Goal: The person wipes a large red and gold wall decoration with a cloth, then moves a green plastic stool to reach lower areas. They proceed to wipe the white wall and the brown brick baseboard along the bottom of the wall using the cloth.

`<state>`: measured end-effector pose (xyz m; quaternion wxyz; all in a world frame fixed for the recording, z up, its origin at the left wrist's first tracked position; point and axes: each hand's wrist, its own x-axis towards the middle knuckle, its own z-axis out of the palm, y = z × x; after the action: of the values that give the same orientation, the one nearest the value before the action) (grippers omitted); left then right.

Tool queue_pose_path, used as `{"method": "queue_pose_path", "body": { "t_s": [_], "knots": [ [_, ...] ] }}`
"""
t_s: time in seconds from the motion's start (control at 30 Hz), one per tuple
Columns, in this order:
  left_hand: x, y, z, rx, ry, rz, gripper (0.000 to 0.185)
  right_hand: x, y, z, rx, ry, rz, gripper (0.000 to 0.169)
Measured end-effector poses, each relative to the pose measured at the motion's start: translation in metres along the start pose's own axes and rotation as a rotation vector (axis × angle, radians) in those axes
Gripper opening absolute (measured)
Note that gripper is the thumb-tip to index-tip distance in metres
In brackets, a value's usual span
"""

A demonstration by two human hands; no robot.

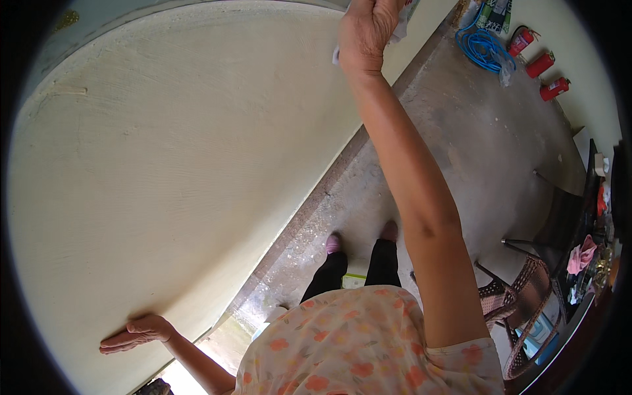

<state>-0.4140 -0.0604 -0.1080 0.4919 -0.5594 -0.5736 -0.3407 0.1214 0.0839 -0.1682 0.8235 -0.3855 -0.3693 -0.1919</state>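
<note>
A cream plastered wall (197,148) fills the left and middle of the view. My left hand (140,335) lies flat on it at the lower left, fingers extended and holding nothing. At the top, my right hand (364,42) is raised on an outstretched arm near the wall's upper part. Pale edges of a white cloth (401,28) show on both sides of this hand, which holds it. My right fingertips are cut off by the frame, and most of the cloth is hidden.
Below runs a concrete floor (444,133) with a coiled blue hose (481,49). Several red fire extinguishers, one here (554,89), line the far wall. At right stand a woven chair (531,296) and a dark table with a pink cloth (581,254). A green-edged box (354,281) sits by my feet.
</note>
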Motion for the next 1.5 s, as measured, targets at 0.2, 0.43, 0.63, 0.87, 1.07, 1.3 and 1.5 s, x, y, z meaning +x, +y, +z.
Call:
{"method": "queue_pose_path", "body": {
  "t_s": [0.2, 0.43, 0.63, 0.87, 1.07, 1.3, 1.5],
  "knots": [
    [0.0, -0.01, -0.005, -0.09, 0.017, 0.085, 0.076, 0.057, -0.054, 0.034, -0.111, -0.066, -0.217, 0.037],
    [0.002, -0.013, -0.009, -0.214, 0.027, 0.185, 0.068, -0.098, -0.043, -0.009, -0.047, 0.115, 0.416, 0.031],
    [0.003, -0.013, -0.009, -0.293, 0.038, 0.246, 0.066, -0.248, -0.175, 0.035, -0.225, -0.068, 0.37, 0.045],
    [0.0, -0.015, -0.006, -0.338, 0.041, 0.248, 0.066, -0.242, -0.073, -0.004, -0.069, 0.101, 0.776, 0.049],
    [0.002, -0.015, -0.009, -0.363, 0.03, 0.256, 0.066, -0.367, -0.1, -0.019, -0.092, 0.367, 1.132, 0.045],
    [0.002, -0.026, -0.015, -0.298, 0.028, 0.264, 0.065, -0.262, -0.17, 0.016, -0.045, -0.067, 0.666, 0.049],
    [-0.004, -0.025, -0.009, -0.193, 0.065, 0.246, 0.07, -0.261, -0.119, -0.015, -0.059, -0.099, 0.644, 0.056]
  ]
}}
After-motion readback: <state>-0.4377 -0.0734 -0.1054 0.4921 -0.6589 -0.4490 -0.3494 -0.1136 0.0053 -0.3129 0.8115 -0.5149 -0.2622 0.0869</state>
